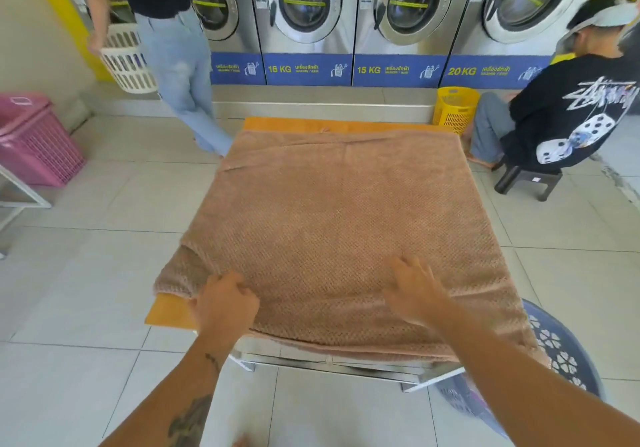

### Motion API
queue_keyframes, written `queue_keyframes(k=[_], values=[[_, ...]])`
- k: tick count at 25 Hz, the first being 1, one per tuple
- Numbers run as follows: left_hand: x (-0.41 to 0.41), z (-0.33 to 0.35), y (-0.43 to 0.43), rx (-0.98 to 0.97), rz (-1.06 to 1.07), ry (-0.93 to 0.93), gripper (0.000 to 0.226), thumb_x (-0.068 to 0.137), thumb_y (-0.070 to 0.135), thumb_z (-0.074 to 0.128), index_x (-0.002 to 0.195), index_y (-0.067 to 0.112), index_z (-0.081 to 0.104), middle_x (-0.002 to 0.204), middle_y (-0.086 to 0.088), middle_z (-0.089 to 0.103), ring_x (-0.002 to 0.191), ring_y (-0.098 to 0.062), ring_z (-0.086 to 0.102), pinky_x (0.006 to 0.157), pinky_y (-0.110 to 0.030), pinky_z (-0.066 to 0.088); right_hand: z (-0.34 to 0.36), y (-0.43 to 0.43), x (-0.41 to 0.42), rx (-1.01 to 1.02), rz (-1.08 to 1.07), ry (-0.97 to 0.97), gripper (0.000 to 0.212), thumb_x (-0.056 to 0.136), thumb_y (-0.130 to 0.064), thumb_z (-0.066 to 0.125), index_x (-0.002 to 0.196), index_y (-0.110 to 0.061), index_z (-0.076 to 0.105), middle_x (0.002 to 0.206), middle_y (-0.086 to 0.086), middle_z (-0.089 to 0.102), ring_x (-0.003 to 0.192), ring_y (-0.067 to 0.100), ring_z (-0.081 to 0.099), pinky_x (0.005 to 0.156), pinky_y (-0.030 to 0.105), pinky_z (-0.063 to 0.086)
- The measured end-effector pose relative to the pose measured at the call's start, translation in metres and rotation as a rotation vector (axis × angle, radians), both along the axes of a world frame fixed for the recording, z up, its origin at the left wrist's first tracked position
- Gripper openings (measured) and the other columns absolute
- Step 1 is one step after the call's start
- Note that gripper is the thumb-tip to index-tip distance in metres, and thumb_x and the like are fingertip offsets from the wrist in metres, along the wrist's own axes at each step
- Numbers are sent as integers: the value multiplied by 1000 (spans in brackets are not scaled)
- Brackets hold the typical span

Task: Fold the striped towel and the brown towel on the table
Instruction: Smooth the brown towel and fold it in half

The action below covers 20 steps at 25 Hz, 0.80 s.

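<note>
A brown towel [332, 211] lies spread over nearly the whole orange table [166, 311], its near-left corner rumpled where the person's left hand [225, 304] grips the cloth with curled fingers, while the right hand [415, 291] rests flat on it nearby, fingers spread.

The brown towel [332, 225], light tan with a waffle-like pile, lies spread flat and nearly square over the orange table [166, 311], covering most of the top. Its near edge hangs over the table's front, and its near-left corner is rumpled and turned under. A low crease runs along its far edge.
</note>
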<state>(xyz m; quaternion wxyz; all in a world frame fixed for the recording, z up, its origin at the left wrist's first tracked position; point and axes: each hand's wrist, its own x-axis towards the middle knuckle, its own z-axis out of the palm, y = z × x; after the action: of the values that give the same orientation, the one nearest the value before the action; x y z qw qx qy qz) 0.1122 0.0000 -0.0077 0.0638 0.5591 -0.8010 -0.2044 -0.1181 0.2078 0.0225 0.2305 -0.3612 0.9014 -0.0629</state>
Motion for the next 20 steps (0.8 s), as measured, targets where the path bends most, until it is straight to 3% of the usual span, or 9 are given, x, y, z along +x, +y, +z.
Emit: queue_keyframes(k=[3, 5, 7, 9, 11, 13, 16, 18, 20], values=[[22, 6, -40, 21, -107, 143, 21, 76, 3, 56, 82, 22, 62, 94, 0, 56, 80, -22, 55, 66, -31, 46, 14, -52, 54, -62, 92, -191, 47, 95, -27, 56, 141, -22, 47, 146, 6, 45, 131, 27, 46, 105, 38, 41], [50, -1, -75, -39, -153, 77, 19, 74, 4, 57, 79, 23, 53, 88, 1, 51, 79, -23, 52, 64, -33, 46, 6, -85, 100, -6, 150, -282, 44, 90, -32, 61, 132, -24, 53, 136, 3, 51, 123, 23, 50, 96, 32, 43], [79, -16, -113, -42, -211, -120, 31, 77, 11, 56, 105, 25, 52, 108, -2, 48, 96, -25, 48, 78, -39, 49, -10, -112, 141, 94, 164, -258, 53, 82, -35, 65, 132, -25, 48, 130, 4, 44, 119, 27, 45, 95, 35, 44], [103, -27, -154, 133, -360, -199, 61, 82, 12, 55, 137, 34, 40, 132, -6, 38, 110, -29, 45, 89, -39, 49, -27, -143, 175, 106, 76, -118, 49, 82, -30, 61, 128, -23, 44, 125, 6, 38, 117, 29, 40, 94, 39, 45], [114, -31, -179, 307, -488, -97, 73, 84, 4, 49, 147, 37, 33, 128, -6, 40, 104, -24, 50, 84, -31, 48, -34, -166, 196, 73, -2, 36, 40, 84, -20, 54, 124, -21, 47, 123, 7, 40, 115, 29, 41, 90, 39, 46], [122, -35, -189, 304, -577, -17, 71, 86, 2, 46, 148, 35, 35, 111, -3, 46, 95, -21, 51, 79, -28, 45, -36, -184, 213, 43, -15, 131, 40, 82, -12, 50, 121, -19, 50, 120, 6, 45, 112, 30, 44, 88, 40, 45], [136, -29, -199, 185, -611, 83, 61, 84, 5, 48, 141, 28, 44, 98, -1, 57, 88, -21, 55, 74, -30, 45, -39, -205, 234, -38, 62, 209, 40, 75, -5, 50, 113, -17, 56, 108, 3, 55, 102, 28, 51, 87, 38, 45], [151, -23, -202, 59, -612, 103, 48, 79, 8, 50, 124, 24, 51, 80, 2, 57, 74, -20, 54, 62, -29, 38, -40, -209, 240, -108, 116, 224, 33, 69, -4, 49, 99, -15, 59, 94, 1, 58, 89, 27, 54, 80, 38, 47], [171, -20, -210, -32, -658, 81, 33, 73, 16, 44, 103, 21, 57, 69, 3, 51, 65, -21, 49, 61, -32, 36, -36, -208, 242, -134, 173, 186, 22, 66, -8, 46, 85, -17, 53, 83, -1, 53, 78, 26, 51, 75, 39, 46]])
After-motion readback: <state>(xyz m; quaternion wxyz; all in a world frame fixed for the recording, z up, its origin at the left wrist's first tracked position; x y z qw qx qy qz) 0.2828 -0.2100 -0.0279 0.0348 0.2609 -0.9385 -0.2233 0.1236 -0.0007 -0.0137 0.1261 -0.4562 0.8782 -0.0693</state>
